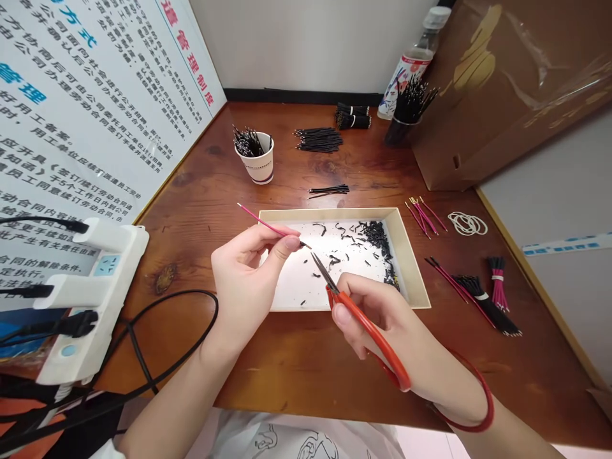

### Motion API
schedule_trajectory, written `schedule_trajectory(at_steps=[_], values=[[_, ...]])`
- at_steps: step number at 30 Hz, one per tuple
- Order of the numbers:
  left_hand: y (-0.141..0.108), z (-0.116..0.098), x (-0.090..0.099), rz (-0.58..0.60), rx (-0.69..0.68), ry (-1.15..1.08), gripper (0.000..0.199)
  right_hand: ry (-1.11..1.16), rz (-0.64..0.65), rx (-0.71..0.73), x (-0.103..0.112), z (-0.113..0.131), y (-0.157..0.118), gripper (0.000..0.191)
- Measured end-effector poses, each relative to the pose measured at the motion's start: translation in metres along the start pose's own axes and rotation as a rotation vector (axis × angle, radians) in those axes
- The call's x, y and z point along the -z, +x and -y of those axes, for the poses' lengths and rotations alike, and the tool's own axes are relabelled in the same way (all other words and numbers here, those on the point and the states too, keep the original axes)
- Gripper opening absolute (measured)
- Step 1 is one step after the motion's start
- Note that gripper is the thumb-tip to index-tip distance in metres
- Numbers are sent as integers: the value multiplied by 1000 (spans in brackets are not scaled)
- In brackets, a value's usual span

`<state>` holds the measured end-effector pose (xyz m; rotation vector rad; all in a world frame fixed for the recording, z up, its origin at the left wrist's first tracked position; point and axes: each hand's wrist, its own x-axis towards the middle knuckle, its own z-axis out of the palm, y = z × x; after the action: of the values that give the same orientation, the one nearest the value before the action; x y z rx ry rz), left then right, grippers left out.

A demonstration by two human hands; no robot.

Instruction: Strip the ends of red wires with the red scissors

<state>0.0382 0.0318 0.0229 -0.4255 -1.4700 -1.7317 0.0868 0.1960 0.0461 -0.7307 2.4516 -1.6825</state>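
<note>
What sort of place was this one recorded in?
Probably an indoor hand-work bench, perhaps in a workshop or office: red-handled cutters at a tray of black scraps, banded bundles of wire-like strands on the wooden table, and a printed notice board.

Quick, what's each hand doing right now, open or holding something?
Left hand: closed, pinching a thin pink-and-black wire.
Right hand: closed around a red-handled, dark-tipped metal hand tool.

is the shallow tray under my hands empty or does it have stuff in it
Not empty: black scraps lie scattered inside the tray, heaped thickest towards its far right corner.
</note>
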Motion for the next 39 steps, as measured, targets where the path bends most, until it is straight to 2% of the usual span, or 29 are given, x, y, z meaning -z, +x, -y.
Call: schedule_trajectory(at_steps=[9,22,24,31,33,39], values=[[-1,-1,2,34,5,-11,4,39,-10,-46,1,-1,5,47],[-2,1,3,76,9,17,9,67,3,-38,2,-5,5,43],[-3,3,4,80,-61,53,9,74,9,-41,2,-5,5,42],[-2,13,9,125,-489,154,21,25,-49,-104,2,2,3,43],[-2,14,9,140,-535,142,23,18,-55,-119,2,2,2,43],[0,15,7,114,-530,100,24,-3,-41,-150,3,2,-1,45]])
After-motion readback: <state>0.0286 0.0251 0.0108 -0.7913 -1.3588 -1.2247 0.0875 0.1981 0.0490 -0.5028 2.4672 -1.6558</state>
